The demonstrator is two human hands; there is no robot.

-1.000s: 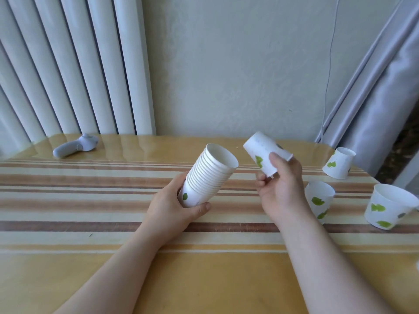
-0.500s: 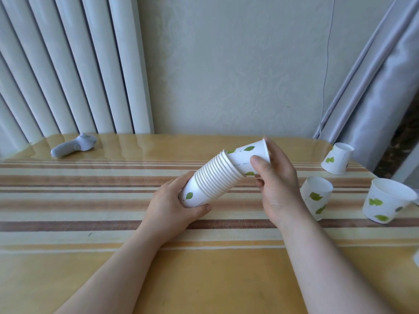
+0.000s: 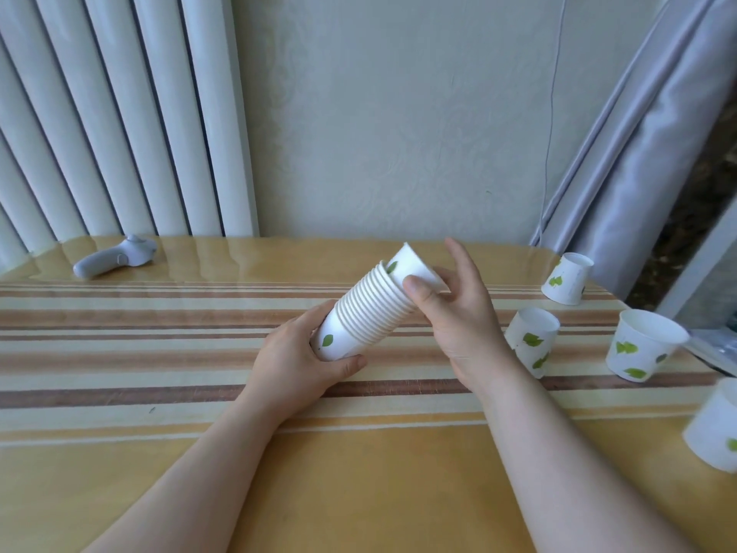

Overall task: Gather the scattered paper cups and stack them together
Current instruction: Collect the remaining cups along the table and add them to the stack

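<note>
My left hand (image 3: pixel 297 363) grips the base of a tilted stack of white paper cups (image 3: pixel 367 313) with green leaf prints, held above the striped table (image 3: pixel 159 353). My right hand (image 3: pixel 454 313) holds the newest cup (image 3: pixel 414 265), which sits partly pushed into the stack's mouth; thumb and fingers pinch its side. Loose cups stand to the right: one upside down at the back (image 3: pixel 566 278), one just right of my right wrist (image 3: pixel 532 341), one upright farther right (image 3: pixel 642 345), and one cut off by the right edge (image 3: pixel 714 425).
A grey handheld controller (image 3: pixel 115 256) lies at the table's back left. White vertical blinds (image 3: pixel 119 113) hang behind it, a grey curtain (image 3: pixel 638 133) at the right. A thin cable (image 3: pixel 552 93) runs down the wall.
My right hand brought a single cup from the air to the stack's mouth and pushed it in. It now sits deeper than half a second ago. The left hand stayed put.
</note>
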